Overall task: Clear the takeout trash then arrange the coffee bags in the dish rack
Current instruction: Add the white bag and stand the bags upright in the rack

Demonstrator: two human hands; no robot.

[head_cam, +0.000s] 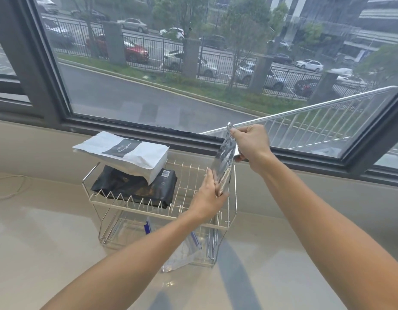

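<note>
3 coffee bags sit at the white wire dish rack (159, 209) — a black bag (135, 186) flat on the top tier, a white bag (124, 153) slanted across it, and a silver bag (225, 164) held upright above the rack's right end.

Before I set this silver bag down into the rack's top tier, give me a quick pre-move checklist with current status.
1. Silver bag held at both ends: ok, right hand pinches the top, left hand steadies the bottom.
2. Bag upright: ok, nearly vertical, edge-on.
3. Free slots on the right of the dish rack top tier: ok, bare wires there.
4. Left side of the tier: not ok, white bag lies tilted on the black bag, not slotted.
5. Lower tier: not ok, a clear plastic bag sits there.
6. Takeout trash cleared: cannot tell.
</note>
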